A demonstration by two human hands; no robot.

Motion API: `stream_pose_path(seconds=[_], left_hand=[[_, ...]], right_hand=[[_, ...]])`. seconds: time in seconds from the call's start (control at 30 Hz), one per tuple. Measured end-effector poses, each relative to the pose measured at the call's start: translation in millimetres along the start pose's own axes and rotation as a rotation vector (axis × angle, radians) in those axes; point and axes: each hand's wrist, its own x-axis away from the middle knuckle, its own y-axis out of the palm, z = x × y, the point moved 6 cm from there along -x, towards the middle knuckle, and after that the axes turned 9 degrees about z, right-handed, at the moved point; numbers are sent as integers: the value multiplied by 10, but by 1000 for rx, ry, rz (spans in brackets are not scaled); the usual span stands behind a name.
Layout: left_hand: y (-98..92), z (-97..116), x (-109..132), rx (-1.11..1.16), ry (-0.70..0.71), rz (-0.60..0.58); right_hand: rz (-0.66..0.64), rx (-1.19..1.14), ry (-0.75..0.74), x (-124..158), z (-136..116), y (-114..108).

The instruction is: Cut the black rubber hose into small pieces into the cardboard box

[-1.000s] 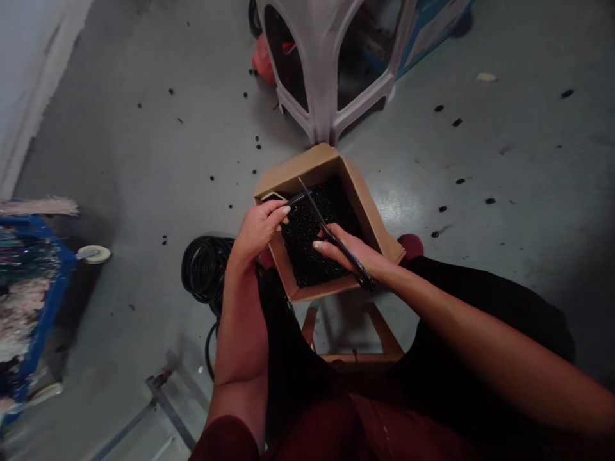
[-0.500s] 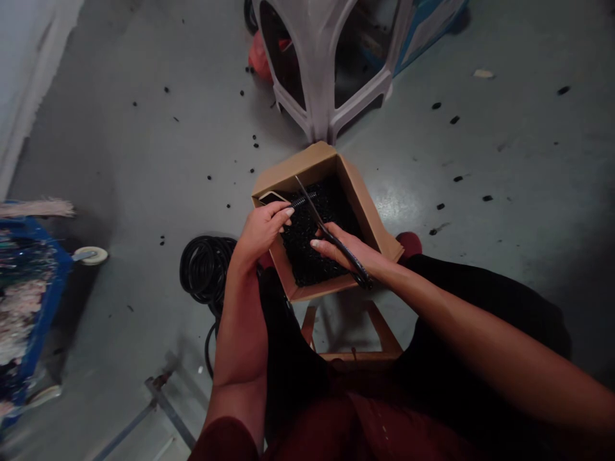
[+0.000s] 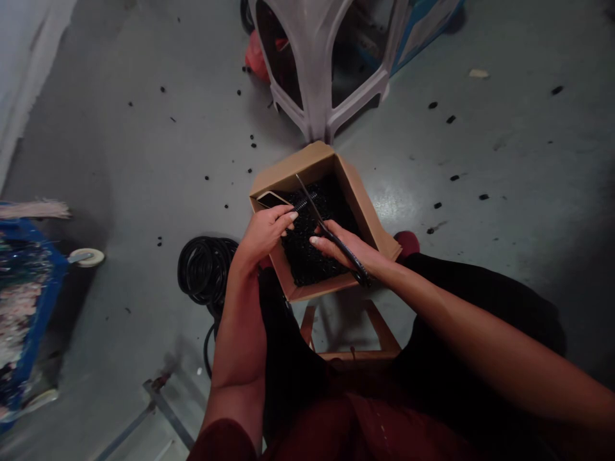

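The left hand (image 3: 262, 232) pinches a black ribbed tube (image 3: 303, 202), fingers closed on it, its end held over the open cardboard box (image 3: 369, 211). The right hand (image 3: 348, 251) grips scissors (image 3: 333, 239), fingers wrapped round the handles, one blade crossing the tube. The box, between the knees, holds black cut pieces (image 3: 312, 259). A coil of tubing (image 3: 204, 269) lies on the floor beside the left forearm.
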Motion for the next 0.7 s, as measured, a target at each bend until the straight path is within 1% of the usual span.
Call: stream_pose_path(seconds=[0.1, 0.37, 0.43, 0.5, 0.57, 0.63, 0.7], left_hand=[[-2, 15, 13, -7, 8, -1], [6, 11, -27, -7, 35, 4], [-7, 15, -35, -8, 27, -4], [-7, 3, -52, 4, 24, -18], [16, -25, -81, 21, 18, -31], [68, -41, -100, 22, 24, -60], [128, -28, -88, 40, 36, -99]], right_hand=[[24, 9, -19, 4, -13, -22], [71, 81, -13, -15, 36, -42], [95, 124, -58, -18, -9, -75], [70, 189, -80, -14, -41, -97], [68, 251, -82, 8, -55, -142], [51, 265, -101, 67, -76, -168], [78, 304, -116, 163, -97, -196]])
